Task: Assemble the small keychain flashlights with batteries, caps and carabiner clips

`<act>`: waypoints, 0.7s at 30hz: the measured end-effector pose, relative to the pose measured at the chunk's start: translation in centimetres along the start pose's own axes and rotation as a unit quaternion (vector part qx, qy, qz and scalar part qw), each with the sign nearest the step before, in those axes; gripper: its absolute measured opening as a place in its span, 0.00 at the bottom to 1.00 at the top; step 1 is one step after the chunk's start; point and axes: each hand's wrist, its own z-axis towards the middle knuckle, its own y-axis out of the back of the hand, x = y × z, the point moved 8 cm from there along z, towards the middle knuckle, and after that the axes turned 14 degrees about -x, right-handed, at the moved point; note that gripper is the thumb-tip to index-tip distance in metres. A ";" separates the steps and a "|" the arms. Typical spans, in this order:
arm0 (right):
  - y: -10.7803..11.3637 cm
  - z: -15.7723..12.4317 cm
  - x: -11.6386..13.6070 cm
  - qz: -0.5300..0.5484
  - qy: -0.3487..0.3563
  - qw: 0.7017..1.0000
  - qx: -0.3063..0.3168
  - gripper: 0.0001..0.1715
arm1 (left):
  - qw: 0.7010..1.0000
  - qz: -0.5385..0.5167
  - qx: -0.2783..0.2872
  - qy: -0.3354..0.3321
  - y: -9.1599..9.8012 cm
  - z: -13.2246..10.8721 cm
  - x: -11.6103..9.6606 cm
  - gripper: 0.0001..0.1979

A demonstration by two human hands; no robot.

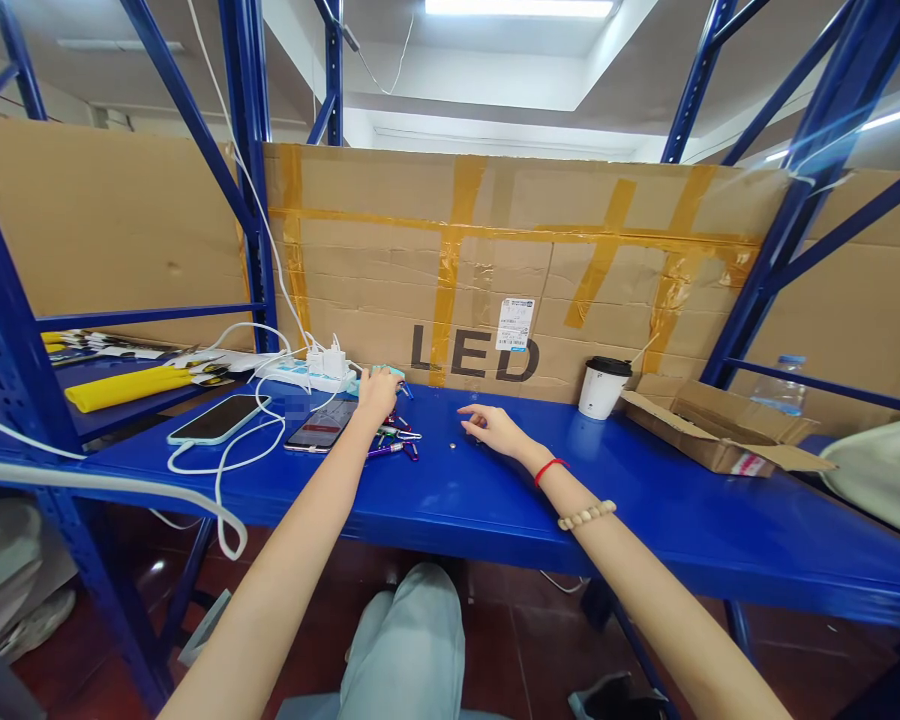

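Observation:
My left hand (379, 392) is closed at a light-blue item (391, 372) beside the power strip; what its fingers hold is too small to make out. Just below it on the blue table (435, 500) lies a pile of small colourful metallic pieces (396, 436). My right hand (495, 430) hovers low over the table to the right of the pile, fingers apart and holding nothing. A tiny pale piece (452, 446) lies between the hands. One dark phone (322, 428) rests left of the pile, partly behind my left forearm.
A second phone (220, 418) with white cables and a power strip (307, 374) are at the left, near yellow items (131, 386). A lidded cup (604, 388) and open cardboard box (712, 425) stand right. Cardboard (360, 270) walls the back; blue posts (780, 250) frame the sides.

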 end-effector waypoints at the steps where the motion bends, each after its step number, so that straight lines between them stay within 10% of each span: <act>1: 0.0 0.0 0.0 0.000 0.000 1.000 0.001 0.17 | 1.000 0.007 0.015 0.012 -0.2 -0.1 0.7 0.13; 10: -0.1 0.0 0.1 -0.012 -0.001 1.000 0.005 0.16 | 0.993 -0.007 0.107 0.048 -1.4 -1.3 1.7 0.13; 21: 5.4 -0.4 -1.4 -0.131 -0.125 0.971 -0.156 0.14 | 0.980 -0.147 0.136 -0.001 2.7 -2.3 -1.9 0.17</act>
